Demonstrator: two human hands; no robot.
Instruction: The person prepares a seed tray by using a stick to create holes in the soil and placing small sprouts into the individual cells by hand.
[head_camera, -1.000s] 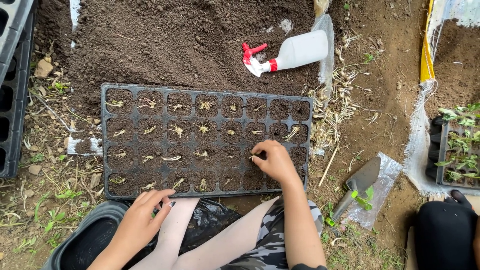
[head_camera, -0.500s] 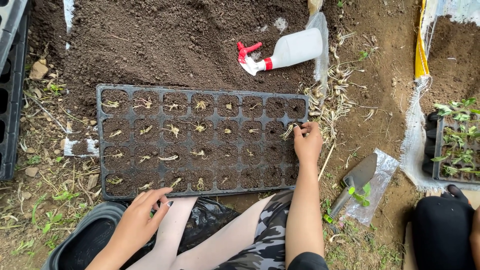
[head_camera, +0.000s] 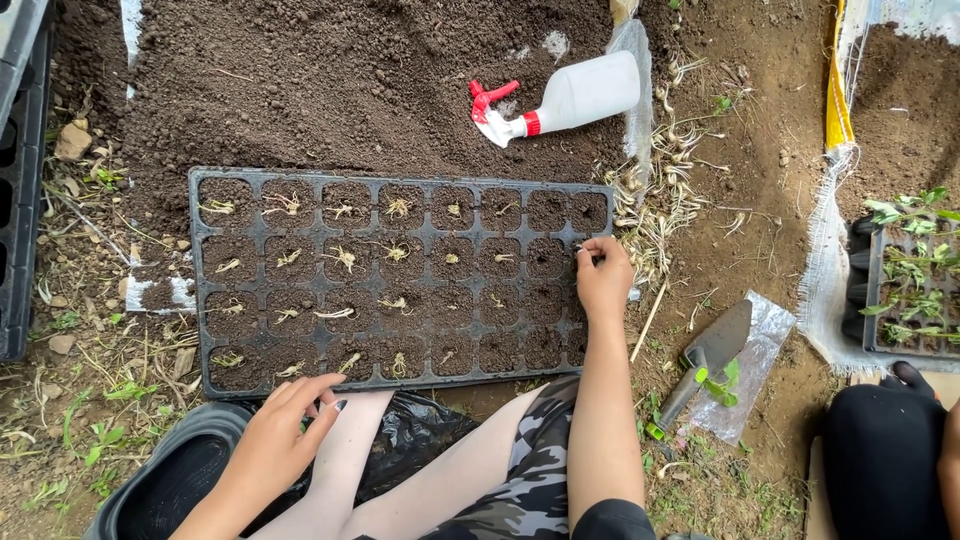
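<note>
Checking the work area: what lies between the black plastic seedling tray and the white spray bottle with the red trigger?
In the head view, only loose dark soil lies between the seedling tray and the spray bottle.

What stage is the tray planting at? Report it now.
Done: most cells of the black seedling tray hold a pale sprout, mainly the left and middle columns. In hand: the right hand pinches a sprout at a right-side cell; the left hand rests on the knee. Left: several right-hand cells show only soil, and a pile of sprouts waits beside the tray.

One seedling tray (head_camera: 200, 290), one spray bottle (head_camera: 575, 95), one trowel (head_camera: 710, 355), two hands.
</note>
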